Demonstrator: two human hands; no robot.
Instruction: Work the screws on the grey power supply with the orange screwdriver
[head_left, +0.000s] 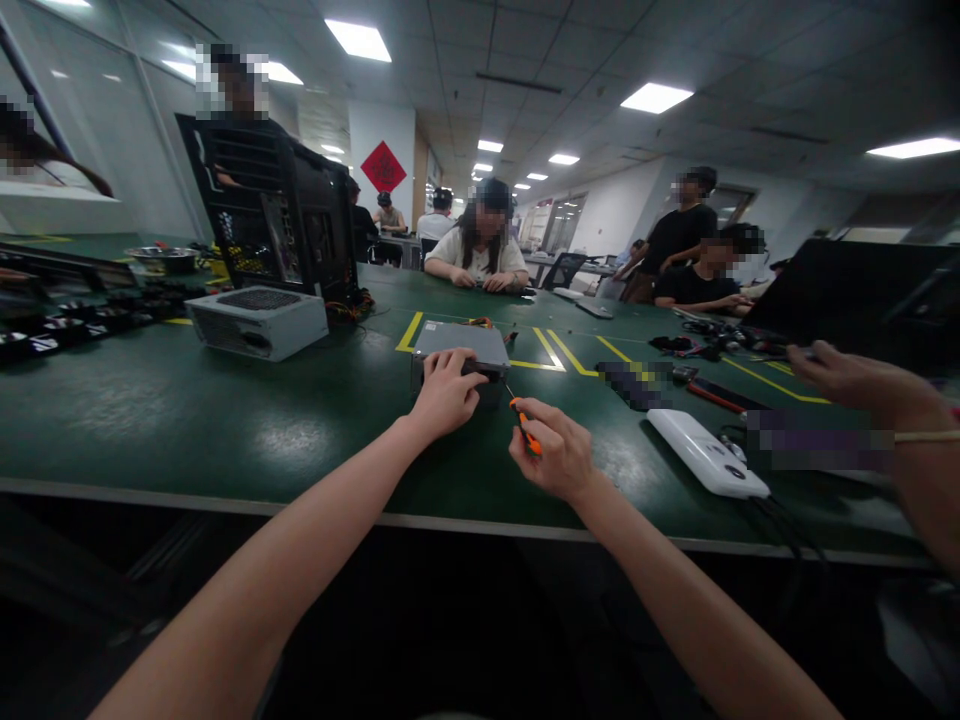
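Both forearms rose from the bottom of the view and crossed the near edge of the table, angled inward toward each other. The right forearm ran up and to the left, ending in the right hand, which was raised just inside that edge with its fingers curled. It pinched the orange handle of a screwdriver, whose thin shaft slanted up and left toward the right near corner of the box. Whether the tip touched the box could not be told.

The left forearm came up and to the right, and the left hand lay back upward against the box, a little farther in. Its fingers were bent and somewhat apart, some on the top face, another reaching along the near side toward the right; whether they gripped or only rested could not be told. The box sat in from the middle of the table's near edge, with wires at its far side.

Toward the table's right end lay a white device, and beyond it hung a co-worker's hand. Left of the box stood a vented box, then a black tower behind it. At the far edge sat 1 person, both forearms on the table.
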